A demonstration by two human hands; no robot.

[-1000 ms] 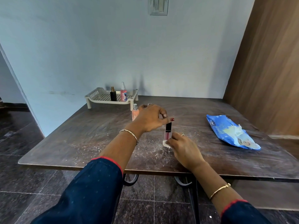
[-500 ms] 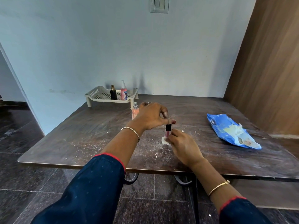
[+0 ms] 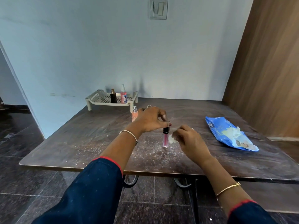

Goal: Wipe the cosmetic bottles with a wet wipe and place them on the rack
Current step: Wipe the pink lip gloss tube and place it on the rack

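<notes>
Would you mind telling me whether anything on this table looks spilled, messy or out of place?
Yes: whitish powdery specks are scattered over the dark table, thickest around the pink tube that the left hand holds upright. The wipe packet lies open with a wipe sticking out. The rack and its two bottles look tidy.

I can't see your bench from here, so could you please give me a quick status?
Left hand pinching lip gloss tube by its cap, upright on table. Right hand holding wet wipe beside it. Rack has two bottles; path clear.
</notes>
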